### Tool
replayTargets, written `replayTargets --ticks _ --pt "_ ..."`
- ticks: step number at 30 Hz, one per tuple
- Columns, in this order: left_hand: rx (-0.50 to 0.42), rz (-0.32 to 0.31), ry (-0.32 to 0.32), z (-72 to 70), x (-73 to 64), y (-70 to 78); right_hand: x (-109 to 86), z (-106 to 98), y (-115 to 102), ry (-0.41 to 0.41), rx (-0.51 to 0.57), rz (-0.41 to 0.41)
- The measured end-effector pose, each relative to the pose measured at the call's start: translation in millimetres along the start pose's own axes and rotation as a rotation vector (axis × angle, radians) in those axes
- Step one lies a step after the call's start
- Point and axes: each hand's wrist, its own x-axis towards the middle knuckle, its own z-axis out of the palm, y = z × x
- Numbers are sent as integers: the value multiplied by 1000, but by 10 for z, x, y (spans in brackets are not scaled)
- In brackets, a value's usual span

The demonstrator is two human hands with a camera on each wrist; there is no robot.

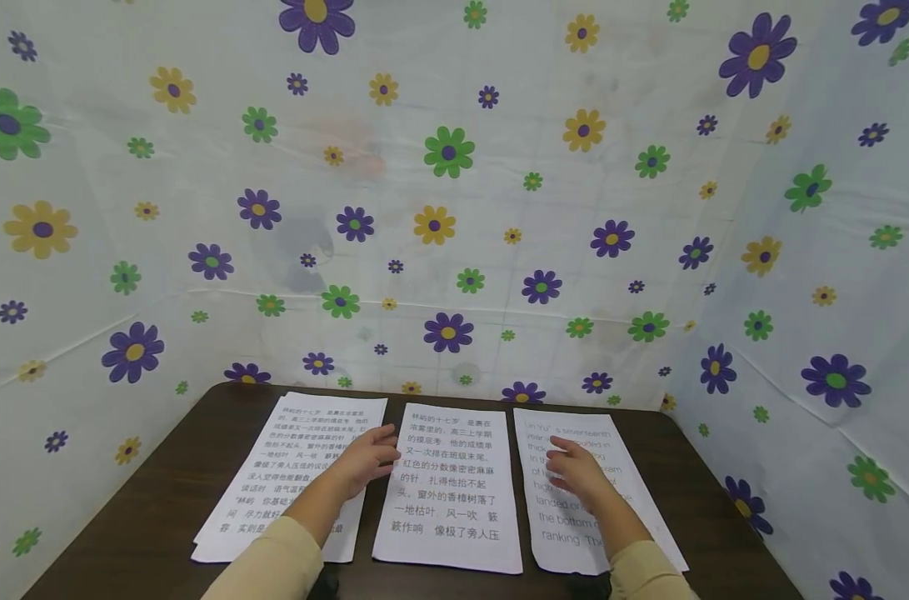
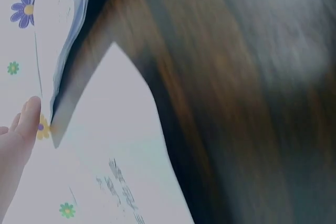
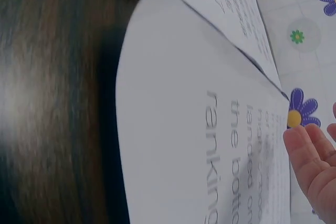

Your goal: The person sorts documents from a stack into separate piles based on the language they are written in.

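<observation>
Head view: noted a middle stack (image 1: 447,508) of printed paper flat on a dark table (image 1: 154,500). Found to its left a left stack (image 1: 267,475), edges slightly fanned at the near left corner; found to its right a right stack (image 1: 562,529), printed in English. Observed only a narrow strip of wood along each side of the middle stack; broader wood beyond the two outer stacks. Noted flowered fabric (image 1: 499,267) rising behind the middle stack and on both flanks.

Observed left of the middle stack a left hand (image 1: 364,462), fingers apart and relaxed, fingertips by its left edge, gripping nothing. Observed right of the middle stack a right hand (image 1: 577,477) over the right stack, fingers spread toward the middle stack, likewise gripping nothing. Cannot tell from above whether touching paper.

Left wrist view: recorded a printed sheet (image 2: 115,119) with a pointed corner, a strip of wood, then a second sheet (image 2: 52,14) with bent edges. Cannot say with certainty which is the middle stack.

Right wrist view: confirmed the right stack close beside the middle stack, only a thin dark gap between edges. Noted fingers extended, well apart from the near corner.
</observation>
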Motion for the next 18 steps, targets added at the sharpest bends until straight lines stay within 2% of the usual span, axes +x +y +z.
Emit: replayTargets --ticks 9,18 --pt "19 -20 36 -130 -8 17 6 181 -89 -19 6 -5" --pt "41 -32 65 -193 -10 -14 42 333 -117 -33 9 -17"
